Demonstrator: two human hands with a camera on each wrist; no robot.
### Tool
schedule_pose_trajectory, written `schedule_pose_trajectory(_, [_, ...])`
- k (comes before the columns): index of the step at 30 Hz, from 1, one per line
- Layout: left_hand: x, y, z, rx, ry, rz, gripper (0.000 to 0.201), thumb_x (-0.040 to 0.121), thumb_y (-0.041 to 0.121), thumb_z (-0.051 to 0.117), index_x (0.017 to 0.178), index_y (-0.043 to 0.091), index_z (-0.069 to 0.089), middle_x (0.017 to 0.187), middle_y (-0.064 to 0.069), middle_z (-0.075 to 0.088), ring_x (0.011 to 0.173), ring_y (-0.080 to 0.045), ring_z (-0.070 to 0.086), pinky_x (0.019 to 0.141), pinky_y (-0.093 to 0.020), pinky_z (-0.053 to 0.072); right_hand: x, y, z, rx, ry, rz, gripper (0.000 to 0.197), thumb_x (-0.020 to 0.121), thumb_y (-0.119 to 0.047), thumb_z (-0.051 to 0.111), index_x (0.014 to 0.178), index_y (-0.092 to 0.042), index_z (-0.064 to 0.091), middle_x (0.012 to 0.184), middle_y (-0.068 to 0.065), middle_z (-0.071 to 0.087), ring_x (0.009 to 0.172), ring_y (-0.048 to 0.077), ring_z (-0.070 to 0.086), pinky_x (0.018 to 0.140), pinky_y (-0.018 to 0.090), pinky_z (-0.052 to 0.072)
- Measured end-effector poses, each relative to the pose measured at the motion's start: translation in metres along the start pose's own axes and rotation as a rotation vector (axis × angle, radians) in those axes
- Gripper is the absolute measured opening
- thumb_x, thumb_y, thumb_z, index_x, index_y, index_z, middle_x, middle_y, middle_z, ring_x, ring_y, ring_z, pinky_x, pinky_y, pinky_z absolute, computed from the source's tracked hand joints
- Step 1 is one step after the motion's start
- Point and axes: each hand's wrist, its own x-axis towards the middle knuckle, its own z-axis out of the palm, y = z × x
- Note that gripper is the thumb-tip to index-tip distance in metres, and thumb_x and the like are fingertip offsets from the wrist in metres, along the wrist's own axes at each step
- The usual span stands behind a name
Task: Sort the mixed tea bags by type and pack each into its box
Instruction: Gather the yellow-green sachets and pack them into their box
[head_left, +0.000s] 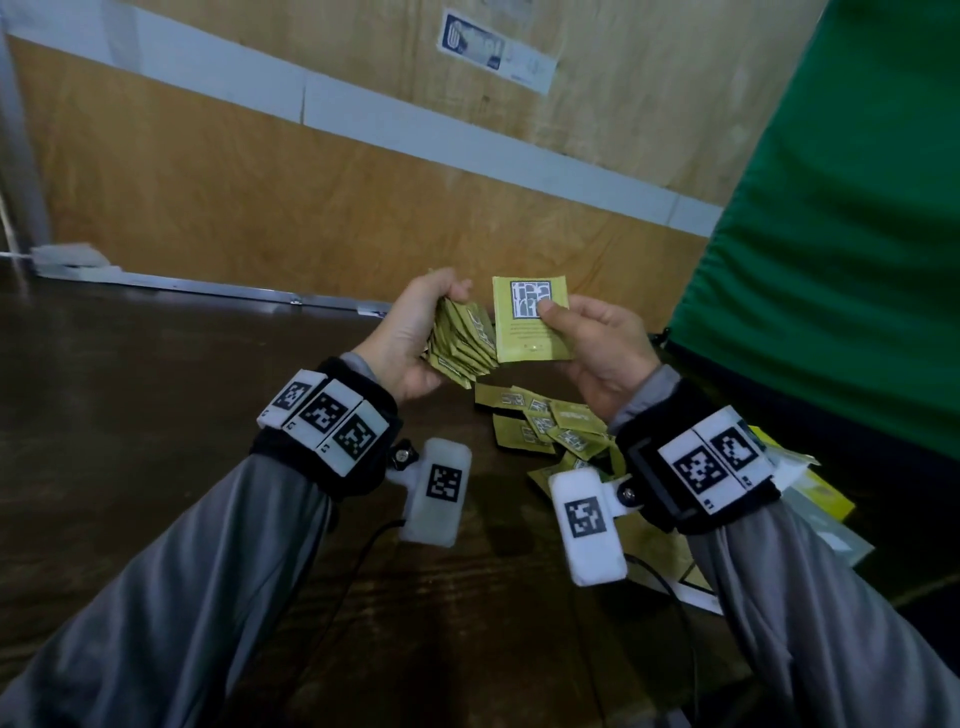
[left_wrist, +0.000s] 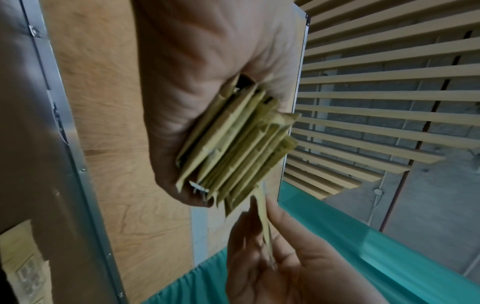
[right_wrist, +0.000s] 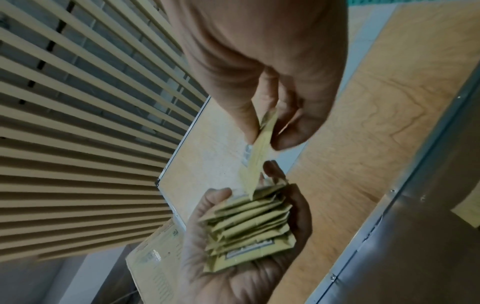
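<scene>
Left hand (head_left: 410, 332): curled round a fanned stack of green sachets (head_left: 462, 340), edges splayed outward from the palm.
Right hand (head_left: 597, 348): pinched one single sachet (head_left: 530, 319) between thumb and fingers, held upright just beside the stack.
Loose sachets (head_left: 545, 426): lay scattered on the dark table (head_left: 156, 395), below and between both wrists.
Boxes (head_left: 821, 499): flattened-looking yellow packaging, partly hidden under the right wrist; exact state could not be told.
Handling: judged light, thin, papery, easily creased; probably slick against each other, so a loose stack could slide apart.
Hold: best taken flat-faced near one edge, thumb on the print, with the stack squeezed across its width.
</scene>
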Motion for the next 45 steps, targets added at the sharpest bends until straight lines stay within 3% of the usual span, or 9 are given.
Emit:
schedule_pose_trajectory(8, [-0.006,-0.003,0.011,0.143,-0.168,-0.016,0.017,0.09,0.018,0.054,0.081,0.006,0.062,0.069,-0.011,0.062,0.053,-0.021,0.063,0.052,-0.028,0.055,-0.003,0.01,0.003,-0.326,0.117,-0.176,0.017,0.071,-0.029,0.08,0.07,-0.014,0.071,0.068,-0.001,0.07,0.057,0.01,0.061,0.054,0.023,0.047])
schedule_pose_trajectory(13, [-0.006,-0.008,0.013,0.07,-0.166,-0.133,0.015,0.086,0.009,0.045,0.075,0.006,0.055,0.076,-0.011,0.052,0.064,-0.024,0.055,0.059,-0.027,0.055,-0.01,0.004,0.007,-0.882,0.064,-0.43,0.024,0.088,-0.034,0.062,0.082,-0.015,0.075,0.068,-0.004,0.066,0.059,0.006,0.056,0.055,0.017,0.044])
schedule_pose_trajectory(16, [-0.006,-0.006,0.012,0.079,-0.136,-0.134,0.02,0.085,0.004,0.04,0.076,0.001,0.058,0.07,-0.014,0.059,0.058,-0.026,0.06,0.054,-0.03,0.056,-0.01,-0.01,-0.001,-0.998,-0.085,-0.433,0.026,0.091,-0.02,0.055,0.113,-0.013,0.066,0.097,-0.001,0.062,0.075,0.002,0.054,0.068,0.003,0.04])
schedule_pose_trajectory(19, [-0.007,-0.004,0.014,0.178,-0.122,-0.14,0.021,0.082,0.001,0.04,0.075,0.0,0.059,0.062,-0.014,0.06,0.049,-0.024,0.061,0.048,-0.026,0.055,-0.014,-0.015,-0.012,-0.938,-0.341,-0.374,0.085,0.075,-0.03,0.076,0.145,-0.019,0.029,0.145,-0.001,0.03,0.128,0.006,0.032,0.109,0.028,0.034])
schedule_pose_trajectory(23, [-0.012,-0.011,0.029,0.23,-0.165,-0.139,0.021,0.08,0.0,0.039,0.068,0.002,0.055,0.05,-0.01,0.055,0.042,-0.02,0.056,0.043,-0.019,0.047,-0.017,-0.009,-0.005,-1.128,-0.485,-0.447,0.133,0.048,-0.04,0.09,0.15,-0.012,0.009,0.155,0.001,0.02,0.141,0.012,0.02,0.117,0.028,0.02])
schedule_pose_trajectory(27, [-0.023,-0.005,0.034,0.054,-0.33,-0.099,0.008,0.078,0.005,0.058,0.081,0.002,0.065,0.071,-0.013,0.066,0.06,-0.021,0.067,0.052,-0.025,0.056,-0.014,-0.004,-0.009,-0.812,-0.355,-0.562,0.093,0.049,-0.022,0.092,0.128,-0.017,0.042,0.118,0.0,0.056,0.109,0.013,0.054,0.096,0.035,0.046])
schedule_pose_trajectory(34, [-0.023,-0.013,0.033,0.202,-0.379,-0.133,0.01,0.072,0.019,0.069,0.076,0.013,0.075,0.079,-0.006,0.072,0.073,-0.017,0.071,0.077,-0.037,0.056,-0.02,0.003,-0.016,-0.802,-0.307,-0.751,0.086,0.056,-0.033,0.082,0.129,-0.016,0.039,0.114,0.001,0.056,0.107,0.015,0.055,0.09,0.039,0.049])
schedule_pose_trajectory(39, [-0.017,-0.026,0.039,0.469,-0.086,0.075,0.018,0.078,0.002,0.064,0.092,0.014,0.062,0.088,-0.004,0.064,0.089,-0.018,0.062,0.065,-0.03,0.055,-0.012,-0.022,-0.044,-0.957,-0.49,-0.416,0.101,0.063,-0.033,0.084,0.146,-0.015,0.028,0.142,0.001,0.042,0.128,0.016,0.042,0.11,0.04,0.036])
schedule_pose_trajectory(45, [-0.031,-0.031,0.052,1.079,0.042,0.556,0.072,0.051,0.021,0.084,0.114,0.024,0.049,0.095,0.009,0.063,0.087,-0.009,0.063,0.07,-0.024,0.051,-0.041,-0.047,-0.059,-0.581,-0.395,-0.12,0.047,0.083,-0.046,0.052,0.121,-0.018,0.057,0.109,0.0,0.066,0.092,0.013,0.065,0.081,0.039,0.057])
